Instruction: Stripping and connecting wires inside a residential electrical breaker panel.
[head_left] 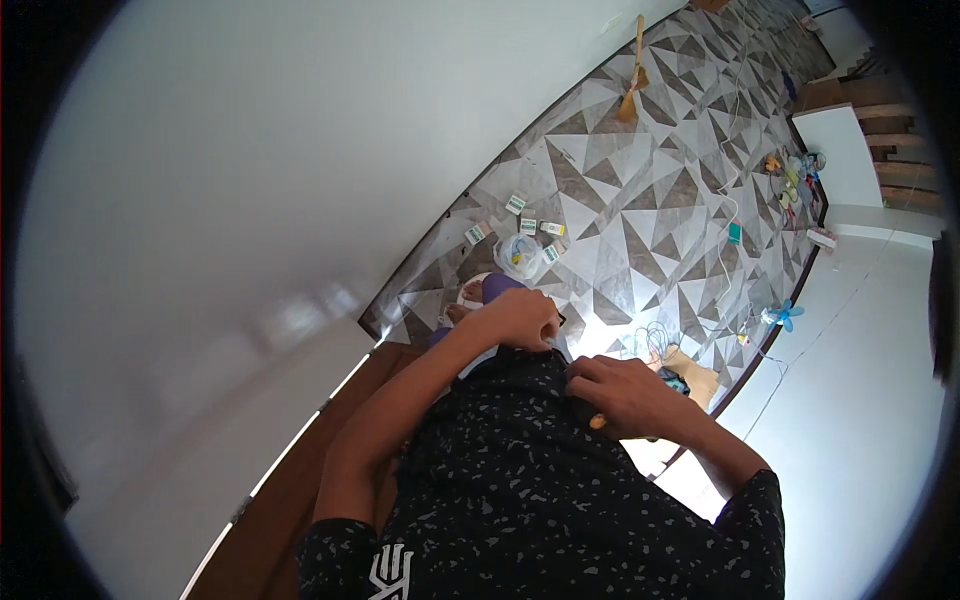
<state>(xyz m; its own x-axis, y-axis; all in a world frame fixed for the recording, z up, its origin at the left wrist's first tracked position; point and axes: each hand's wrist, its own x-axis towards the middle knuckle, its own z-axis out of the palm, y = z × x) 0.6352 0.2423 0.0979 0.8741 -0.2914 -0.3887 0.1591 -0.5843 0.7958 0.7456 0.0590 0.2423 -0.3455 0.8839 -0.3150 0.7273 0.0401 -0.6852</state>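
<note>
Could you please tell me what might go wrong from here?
The orange-ended object at the right hand could slip and drop; the grip is mostly hidden. A step forward might crush the small boxes or the plastic bag close to the feet. Farther off, the loose white cable across the floor could trip someone.

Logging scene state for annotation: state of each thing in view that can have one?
Bare left hand: fingers curled, fingertips hidden.
Bare right hand: fingers curled, grip unclear.
Dark object with orange tip: at right hand, mostly hidden.
Translucent white plastic bag: crumpled, something inside.
Small white-and-green boxes: scattered near bag; open or closed, cannot tell.
Tan long-handled broom: lying or leaning, cannot tell.
Blue-bladed fan: no spin blur visible.
</note>
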